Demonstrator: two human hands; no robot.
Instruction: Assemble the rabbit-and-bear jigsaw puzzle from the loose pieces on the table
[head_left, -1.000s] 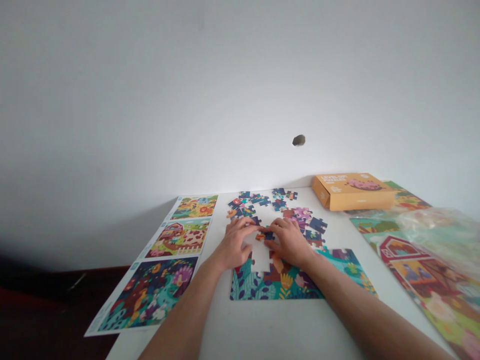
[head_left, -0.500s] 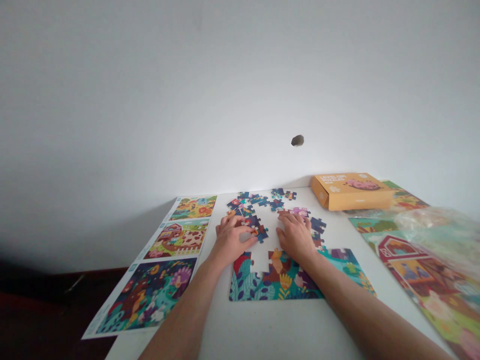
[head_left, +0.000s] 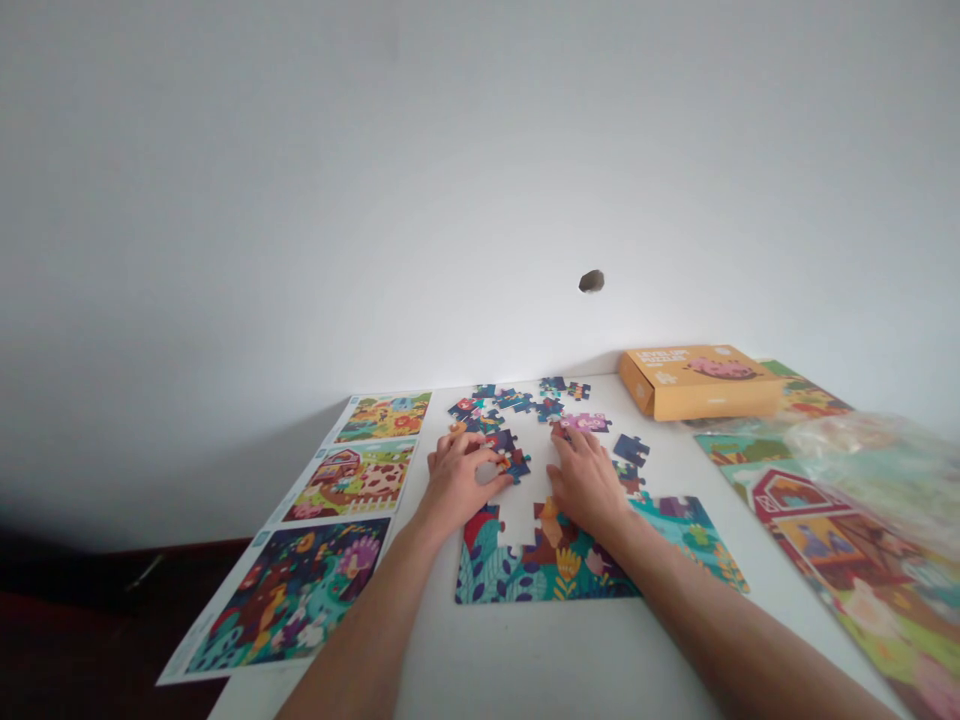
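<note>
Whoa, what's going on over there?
Someone is handling jigsaw pieces on a white table. The left hand touches a joined cluster, and the right hand's fingertips are by some brown and purple pieces. Closer in lies a partly joined puzzle, with a gap in its far edge. A picture sheet lies to the left, and a yellow box at the back right.

Left hand (head_left: 459, 480) at the near left edge of a dark puzzle cluster (head_left: 517, 462), grip unclear. Right hand (head_left: 589, 482), fingers spread, reaches a brown-and-purple group (head_left: 592, 422). Below both, a partly joined puzzle section (head_left: 517, 580) (notched along its upper edge). Picture sheet (head_left: 259, 540) to the left; orange box (head_left: 712, 407) and crumpled clear plastic (head_left: 862, 445) to the right. Wall (head_left: 450, 200) behind, holed.
</note>
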